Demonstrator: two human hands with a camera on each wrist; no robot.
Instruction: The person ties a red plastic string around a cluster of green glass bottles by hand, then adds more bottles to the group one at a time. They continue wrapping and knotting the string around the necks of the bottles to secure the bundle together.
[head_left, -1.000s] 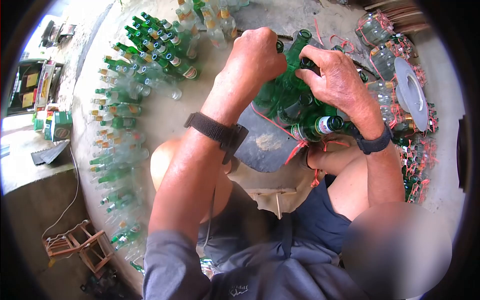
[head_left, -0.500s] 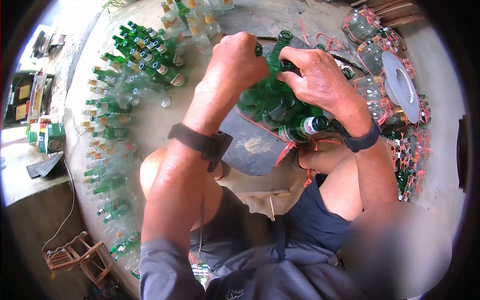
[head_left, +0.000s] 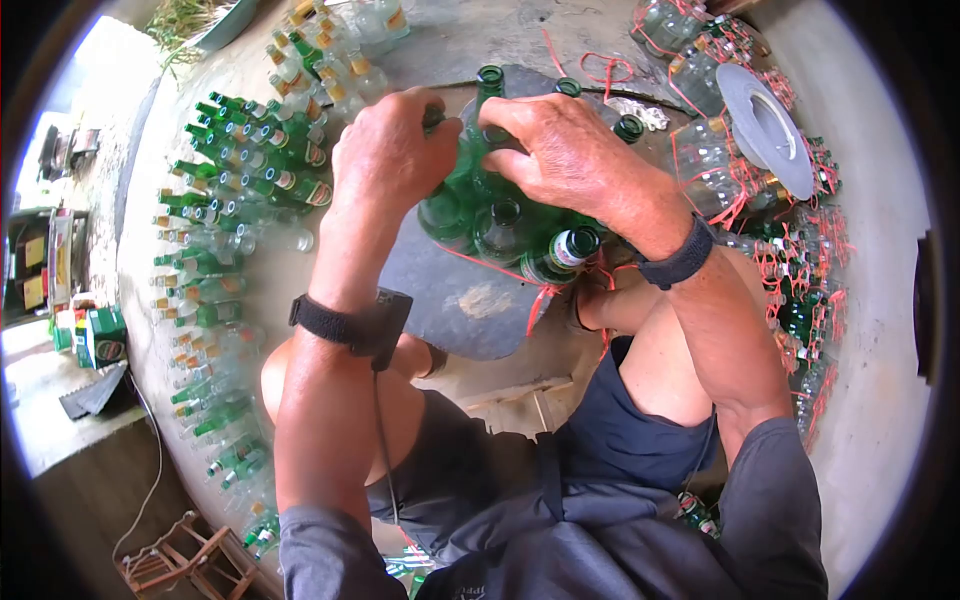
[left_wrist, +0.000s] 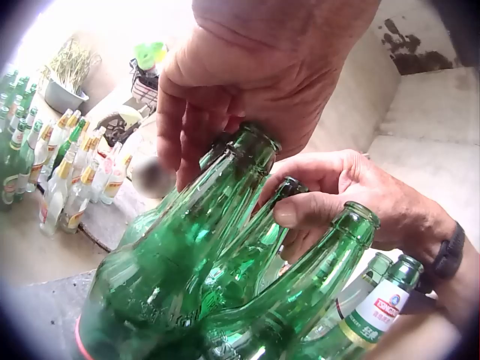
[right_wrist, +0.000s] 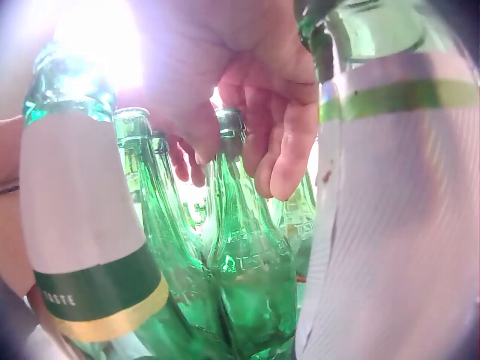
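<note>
Where the pale floor [head_left: 290,285] meets the frame's left: green and clear glass bottles [head_left: 215,270] in rows.
Left hand [head_left: 393,145]: upper centre, grip curled round a green glass bottle [head_left: 433,116] near its mouth.
Bundle: upright green glass bottles [head_left: 500,228], centre, on a flat dark-grey slab [head_left: 440,300].
Right hand [head_left: 565,150]: grip pinching another green bottle's neck [right_wrist: 232,176].
Upper right: clear bottles [head_left: 697,155], red-tied.

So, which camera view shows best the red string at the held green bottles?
The head view: the red string runs along the near side of the green bottles, and a loose end shows. The left wrist view shows only a short piece, lower left; the right wrist view, at most a tiny reddish spot, unclear.
</note>
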